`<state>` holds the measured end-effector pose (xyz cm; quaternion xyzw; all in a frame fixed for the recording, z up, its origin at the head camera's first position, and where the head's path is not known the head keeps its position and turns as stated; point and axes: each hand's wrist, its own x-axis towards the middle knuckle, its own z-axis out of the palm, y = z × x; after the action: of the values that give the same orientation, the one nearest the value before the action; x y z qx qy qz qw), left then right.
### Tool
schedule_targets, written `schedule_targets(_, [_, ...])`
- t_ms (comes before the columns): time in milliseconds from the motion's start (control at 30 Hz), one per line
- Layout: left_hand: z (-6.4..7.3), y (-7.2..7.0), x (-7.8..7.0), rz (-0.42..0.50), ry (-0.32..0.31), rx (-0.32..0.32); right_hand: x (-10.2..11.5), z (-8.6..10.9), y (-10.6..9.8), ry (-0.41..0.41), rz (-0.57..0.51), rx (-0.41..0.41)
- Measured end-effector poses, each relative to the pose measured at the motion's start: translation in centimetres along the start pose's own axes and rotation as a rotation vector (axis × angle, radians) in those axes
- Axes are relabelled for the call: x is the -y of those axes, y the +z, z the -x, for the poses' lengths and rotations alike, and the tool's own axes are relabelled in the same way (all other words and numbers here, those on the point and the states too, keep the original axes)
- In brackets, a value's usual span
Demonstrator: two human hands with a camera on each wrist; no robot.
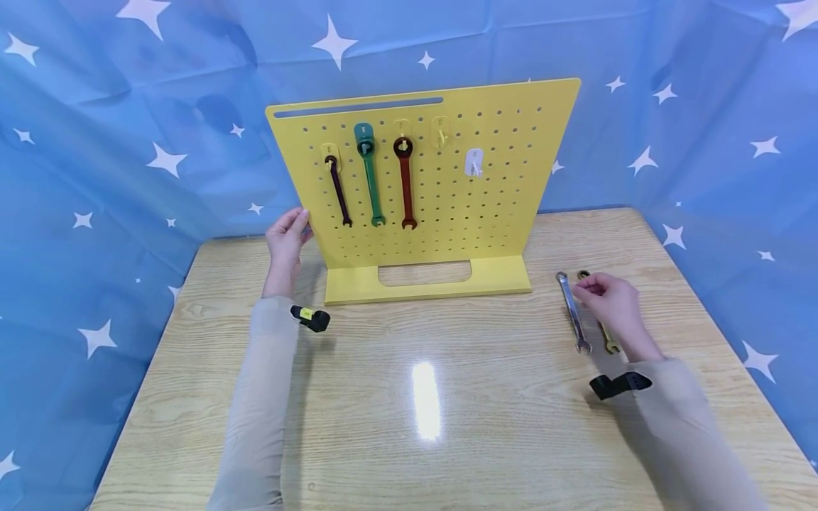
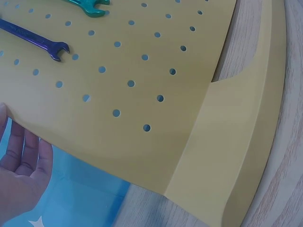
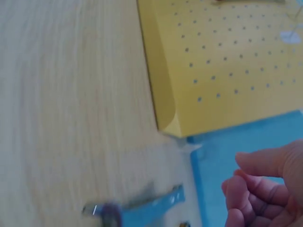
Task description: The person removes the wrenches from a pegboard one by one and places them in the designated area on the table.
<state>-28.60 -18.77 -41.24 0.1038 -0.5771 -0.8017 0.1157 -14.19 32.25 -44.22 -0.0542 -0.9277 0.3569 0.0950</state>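
Observation:
A yellow pegboard [image 1: 441, 245] stands at the back of the table. My left hand [image 1: 287, 233] holds its left edge, thumb at the front and fingers behind. On the board's hooks hang a purple wrench [image 1: 339, 190], a green wrench [image 1: 371, 181] and a red wrench [image 1: 406, 184]. My right hand [image 1: 612, 305] hovers by a silver wrench [image 1: 573, 316] and a gold wrench [image 1: 611, 345], whose middle it hides in the head view. In the right wrist view, the thumb and loosely bent fingers [image 3: 262, 187] have nothing between them.
A bare yellow hook [image 1: 441, 133] and a bare white hook [image 1: 473, 162] sit to the right of the red wrench. Blue cloth [image 1: 211, 163] with white stars hangs behind and beside the wooden table [image 1: 498, 411].

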Motion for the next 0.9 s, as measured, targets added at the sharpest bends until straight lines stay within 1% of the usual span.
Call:
schedule_targets(100, [0.0, 0.0, 0.0, 0.004, -0.002, 0.001, 0.7, -0.3, 0.6, -0.016, -0.048, -0.004])
schedule_targets(167, [0.0, 0.0, 0.0, 0.004, 0.0, 0.001, 1.1, -0.6, 1.0, 0.007, -0.091, -0.02])
schedule_targets(300, [0.0, 0.0, 0.1, -0.003, 0.013, 0.0, 2.2, -0.8, 1.5, -0.001, -0.148, 0.001])
schedule_targets(333, [0.0, 0.1, 0.1, -0.002, 0.015, 0.001, 2.5, -0.9, 1.7, -0.006, -0.149, 0.006])
schedule_targets(400, [0.0, 0.1, 0.1, 0.001, 0.017, 0.002, 3.2, -1.1, 1.8, -0.049, -0.14, 0.027])
schedule_targets(600, [0.0, 0.1, 0.1, 0.0, 0.017, 0.002, 5.1, -1.7, 2.8, -0.1, -0.145, 0.014])
schedule_targets(800, [0.0, 0.1, 0.1, -0.012, 0.021, -0.003, 6.8, -2.4, 3.6, -0.1, -0.207, 0.033])
schedule_targets(900, [0.0, 0.1, 0.0, -0.005, 0.018, -0.002, 7.5, -2.8, 4.1, -0.113, -0.242, 0.036])
